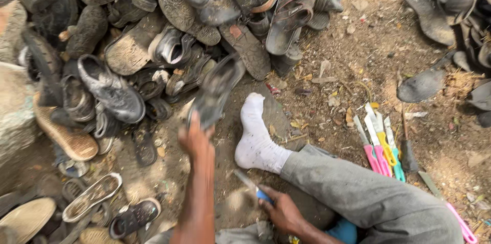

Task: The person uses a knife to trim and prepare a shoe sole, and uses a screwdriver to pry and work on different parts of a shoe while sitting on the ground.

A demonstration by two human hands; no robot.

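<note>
The left hand (195,139) grasps a worn dark shoe (216,89), its long axis pointing up-right toward the shoe pile (128,44), while the right hand (282,212) grips a blue-handled knife (250,185) pointing up-left.

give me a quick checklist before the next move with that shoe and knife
1. Left hand grips the shoe: ok, though blurred.
2. Right hand holds the knife: ok.
3. Blade apart from the left arm: ok, a gap shows.
4. Blade apart from the sock foot: ok.
5. Blade edge condition: cannot tell, too small.
6. Spare knives lying clear of both hands: ok.
</note>
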